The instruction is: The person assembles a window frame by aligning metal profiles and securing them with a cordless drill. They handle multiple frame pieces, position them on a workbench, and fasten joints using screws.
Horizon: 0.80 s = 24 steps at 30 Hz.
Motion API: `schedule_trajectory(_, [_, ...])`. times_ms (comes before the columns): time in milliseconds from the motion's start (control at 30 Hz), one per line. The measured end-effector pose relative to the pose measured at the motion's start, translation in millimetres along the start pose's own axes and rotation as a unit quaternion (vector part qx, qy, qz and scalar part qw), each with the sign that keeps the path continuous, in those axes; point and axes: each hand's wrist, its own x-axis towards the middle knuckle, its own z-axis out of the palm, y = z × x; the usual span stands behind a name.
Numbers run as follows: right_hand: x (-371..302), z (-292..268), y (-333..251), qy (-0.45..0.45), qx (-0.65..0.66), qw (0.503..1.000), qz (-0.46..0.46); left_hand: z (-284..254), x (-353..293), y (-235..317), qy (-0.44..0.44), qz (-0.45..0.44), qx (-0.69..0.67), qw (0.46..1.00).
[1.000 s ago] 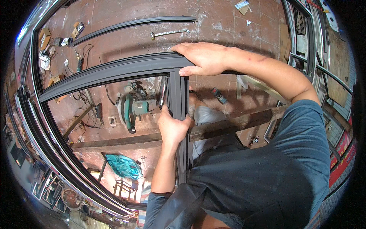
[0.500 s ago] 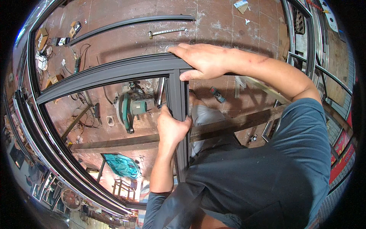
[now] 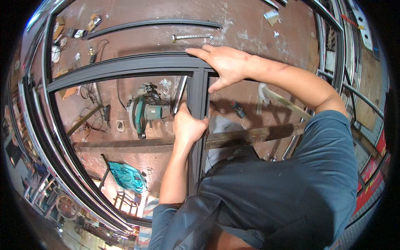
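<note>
A large dark grey metal frame (image 3: 137,64) stretches in front of me. Its long crossbar meets an upright bar (image 3: 197,89) in a T-joint. My left hand (image 3: 189,127) is closed round the upright bar below the joint, thumb on its near face; the other fingertips are hidden behind it. At the joint my right hand (image 3: 227,64) spans the crossbar, fingers over its far edge and thumb on the near side, just right of the upright.
A wooden beam (image 3: 258,135) crosses under the frame. On the tiled floor lie a green circular saw (image 3: 146,112), a loose dark profile (image 3: 158,26), a metal tool (image 3: 191,37), a drill-like tool (image 3: 238,109) and a teal plastic bag (image 3: 127,176). More profiles stand on both sides.
My view has shifted slightly over the frame. My right thumb has moved a little away from the joint. My left hand keeps its hold on the upright bar.
</note>
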Motion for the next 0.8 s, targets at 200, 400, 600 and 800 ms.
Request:
schedule_trajectory(200, [2.4,6.5,-8.4,0.042,-0.005,0.998,-0.047,-7.3,-11.7,-5.7,0.019,0.006,0.081,0.997])
schedule_trajectory(400, [-4.3,-3.2,-25.0,0.028,-0.043,0.998,-0.037,-15.1,-50.0,-10.8,0.12,0.04,0.093,0.988])
schedule_trajectory(600, [2.1,-1.0,-43.9,0.222,-0.037,0.969,-0.1,23.2,-117.4,-71.2,0.219,0.095,0.073,0.968])
schedule_trajectory(800, [36.1,-11.9,-120.9,0.021,-0.403,0.914,-0.043,58.8,-198.9,-162.1,0.338,0.157,0.081,0.924])
